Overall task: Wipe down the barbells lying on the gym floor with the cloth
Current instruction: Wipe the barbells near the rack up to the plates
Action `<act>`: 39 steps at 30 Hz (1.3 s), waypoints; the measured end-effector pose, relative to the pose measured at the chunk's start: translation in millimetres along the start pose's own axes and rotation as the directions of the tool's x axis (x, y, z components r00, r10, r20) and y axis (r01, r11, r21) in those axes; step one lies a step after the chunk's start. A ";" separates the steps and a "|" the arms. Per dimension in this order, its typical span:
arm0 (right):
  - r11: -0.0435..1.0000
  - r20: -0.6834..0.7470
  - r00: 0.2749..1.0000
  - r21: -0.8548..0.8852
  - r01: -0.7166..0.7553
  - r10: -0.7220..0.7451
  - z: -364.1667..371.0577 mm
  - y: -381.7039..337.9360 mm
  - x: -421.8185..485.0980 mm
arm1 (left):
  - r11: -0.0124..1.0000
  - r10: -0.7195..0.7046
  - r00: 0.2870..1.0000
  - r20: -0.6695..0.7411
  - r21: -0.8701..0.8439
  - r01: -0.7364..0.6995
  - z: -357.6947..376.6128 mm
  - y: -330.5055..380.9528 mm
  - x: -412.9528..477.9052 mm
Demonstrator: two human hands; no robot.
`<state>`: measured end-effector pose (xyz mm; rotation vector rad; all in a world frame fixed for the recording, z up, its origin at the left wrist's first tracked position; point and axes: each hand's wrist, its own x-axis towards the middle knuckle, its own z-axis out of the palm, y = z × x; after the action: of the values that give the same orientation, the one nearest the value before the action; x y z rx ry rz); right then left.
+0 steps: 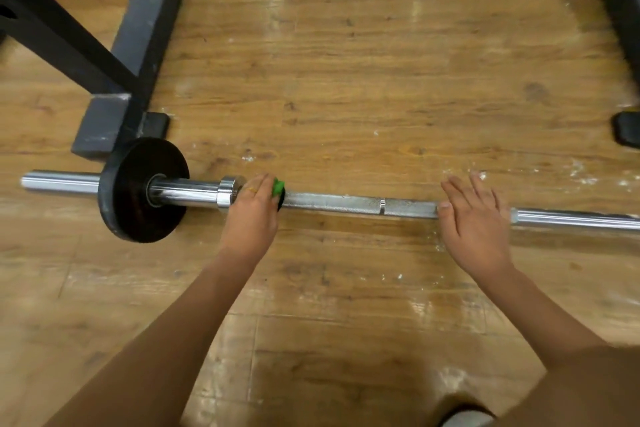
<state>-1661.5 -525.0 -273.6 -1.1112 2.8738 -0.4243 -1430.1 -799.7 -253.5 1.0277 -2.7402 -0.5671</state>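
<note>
Barbell [346, 203] lies flat on the worn wooden floor [346, 62], running left to right in front of me, with one black weight plate [138, 191] on its left sleeve. Everything else I place from that plate. Just to the right of the plate sits the chrome collar [228, 191]. Right beside the collar my left hand [251, 215] is set over the knurled shaft, fingers curled over the far side and holding a green cloth [277, 187] against the steel. Only a small bunch of the cloth shows past my index finger. A thin ring [251, 189] sits on one finger of that hand. Well to the right of the plate, past a smooth band [382, 206] in the knurling, my right hand [472, 218] lies across the shaft. Its fingers are straight and a little spread, holding nothing, and the thumb tip touches the shaft; whether the palm presses down I cannot tell. Beyond that hand the shaft turns smooth and runs out of view. Behind the plate, touching or nearly touching its rim, stands the dark steel base of a rack [138, 45], its beams reaching away from me. Far to the right of the plate, behind the shaft, a black rubber foot [627, 130] rests on the floor
</note>
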 end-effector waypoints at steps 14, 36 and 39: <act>0.999 0.275 0.960 0.003 -0.053 0.050 -23.9 -3.6 -1.1 | 0.998 0.060 0.997 -0.039 -0.030 -0.061 23.6 39.3 -17.4; 0.989 0.380 0.914 -0.088 -0.119 0.144 -25.3 -10.9 16.3 | 0.999 0.051 0.998 -0.033 0.002 -0.051 24.2 41.7 -2.6; 0.986 0.381 0.911 -0.114 -0.123 0.158 -26.9 -14.6 16.8 | 0.994 0.106 0.994 0.012 0.000 -0.106 27.4 52.2 -7.2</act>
<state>-1667.8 -540.0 -242.8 -0.8704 2.6121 -0.0590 -1463.6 -750.8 -257.7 0.8755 -2.7851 -0.5567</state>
